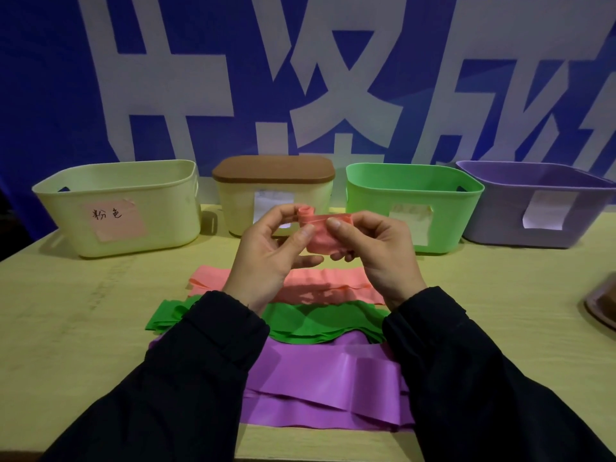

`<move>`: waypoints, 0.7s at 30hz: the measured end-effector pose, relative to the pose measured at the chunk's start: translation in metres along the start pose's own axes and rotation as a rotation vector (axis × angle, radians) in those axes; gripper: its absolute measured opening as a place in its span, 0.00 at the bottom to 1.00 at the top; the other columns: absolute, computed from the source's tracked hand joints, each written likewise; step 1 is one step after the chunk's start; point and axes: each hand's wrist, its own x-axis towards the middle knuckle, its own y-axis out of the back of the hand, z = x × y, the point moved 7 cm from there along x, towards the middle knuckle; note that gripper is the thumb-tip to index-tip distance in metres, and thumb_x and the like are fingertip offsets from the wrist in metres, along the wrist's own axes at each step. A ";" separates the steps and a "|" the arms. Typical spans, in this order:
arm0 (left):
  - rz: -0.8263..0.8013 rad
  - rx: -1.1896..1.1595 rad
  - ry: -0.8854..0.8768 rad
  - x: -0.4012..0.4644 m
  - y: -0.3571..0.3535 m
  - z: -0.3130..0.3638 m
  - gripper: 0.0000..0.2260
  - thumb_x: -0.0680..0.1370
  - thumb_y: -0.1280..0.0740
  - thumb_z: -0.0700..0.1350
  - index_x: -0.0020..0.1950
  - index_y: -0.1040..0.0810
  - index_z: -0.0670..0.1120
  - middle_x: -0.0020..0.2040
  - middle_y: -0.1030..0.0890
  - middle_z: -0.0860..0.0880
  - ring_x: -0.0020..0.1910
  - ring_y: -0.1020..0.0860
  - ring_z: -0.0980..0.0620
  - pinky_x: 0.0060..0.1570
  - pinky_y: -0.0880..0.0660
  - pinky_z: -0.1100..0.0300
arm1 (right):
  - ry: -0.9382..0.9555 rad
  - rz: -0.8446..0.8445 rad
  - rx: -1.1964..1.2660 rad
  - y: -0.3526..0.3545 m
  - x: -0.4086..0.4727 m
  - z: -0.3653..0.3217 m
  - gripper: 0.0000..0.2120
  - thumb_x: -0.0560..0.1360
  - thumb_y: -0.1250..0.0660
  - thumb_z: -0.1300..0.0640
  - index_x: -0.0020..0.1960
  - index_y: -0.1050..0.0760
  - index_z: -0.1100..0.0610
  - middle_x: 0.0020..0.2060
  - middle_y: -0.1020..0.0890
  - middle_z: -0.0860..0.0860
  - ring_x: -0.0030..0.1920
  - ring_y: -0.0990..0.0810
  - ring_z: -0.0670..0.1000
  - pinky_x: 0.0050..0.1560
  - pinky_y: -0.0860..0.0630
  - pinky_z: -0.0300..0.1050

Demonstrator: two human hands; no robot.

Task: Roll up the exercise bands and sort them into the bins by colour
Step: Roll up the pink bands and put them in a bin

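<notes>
Four bins sit along the back of the table [83, 311], and the person is mid-roll on a pink band [321, 233], held up in the air in front of the lidded bin [273, 195]. Both hands are pinching it: the left hand [270, 258] has thumb and fingers curled round the rolled end, and the right hand [376, 258] grips the other side with the thumb pressing on top. The band looks mostly wound up already, short and chunky, so I'd say the rolling step is close to done for this one.

Next move, my guess, is to tuck it tight and carry it over to the cream bin [116, 208] on the far left, the one with the pink note stuck on. That's a reach across to the left, and the way looks open, nothing standing between.

On the table below the hands there's another pink band [300, 285] lying flat, then a green band [316, 320], then a purple band [326, 385] nearest the front edge. The green bin [413, 208] and purple bin [533, 205] are to the right, open-topped. A brownish tray [603, 308] pokes in at the right edge, well apart.
</notes>
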 end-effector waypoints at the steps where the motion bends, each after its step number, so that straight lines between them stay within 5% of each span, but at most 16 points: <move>1: -0.002 0.005 -0.010 0.000 -0.001 0.001 0.10 0.81 0.33 0.37 0.62 0.23 0.42 0.57 0.20 0.43 0.47 0.16 0.48 0.42 0.18 0.57 | 0.001 0.001 0.000 0.000 0.000 0.000 0.05 0.76 0.27 0.59 0.41 0.19 0.57 0.31 0.16 0.52 0.30 0.20 0.51 0.31 0.28 0.38; 5: 0.005 0.044 -0.026 0.000 -0.001 0.004 0.14 0.82 0.36 0.37 0.65 0.24 0.51 0.55 0.19 0.42 0.43 0.18 0.53 0.39 0.21 0.60 | -0.044 -0.075 0.027 -0.004 0.001 0.002 0.02 0.73 0.26 0.63 0.44 0.18 0.62 0.32 0.16 0.53 0.32 0.18 0.49 0.33 0.24 0.39; 12: 0.049 0.107 -0.071 0.000 0.004 0.009 0.14 0.78 0.30 0.38 0.62 0.23 0.50 0.48 0.19 0.51 0.36 0.24 0.55 0.33 0.26 0.60 | -0.042 -0.097 0.013 -0.008 0.000 0.005 0.01 0.74 0.27 0.64 0.45 0.17 0.62 0.35 0.15 0.51 0.37 0.17 0.47 0.40 0.23 0.38; 16: 0.110 0.025 -0.041 0.000 0.008 0.007 0.13 0.73 0.26 0.45 0.57 0.20 0.47 0.49 0.16 0.51 0.43 0.18 0.52 0.35 0.24 0.59 | -0.037 -0.048 0.075 -0.003 0.001 0.003 0.02 0.74 0.28 0.63 0.44 0.17 0.61 0.34 0.15 0.49 0.36 0.19 0.45 0.41 0.23 0.37; 21: 0.063 -0.012 -0.022 0.001 0.004 0.003 0.12 0.78 0.31 0.38 0.61 0.22 0.45 0.53 0.17 0.49 0.46 0.15 0.50 0.37 0.18 0.58 | -0.034 -0.052 0.062 -0.005 0.001 0.005 0.02 0.75 0.28 0.63 0.44 0.18 0.61 0.35 0.15 0.51 0.37 0.17 0.47 0.42 0.21 0.41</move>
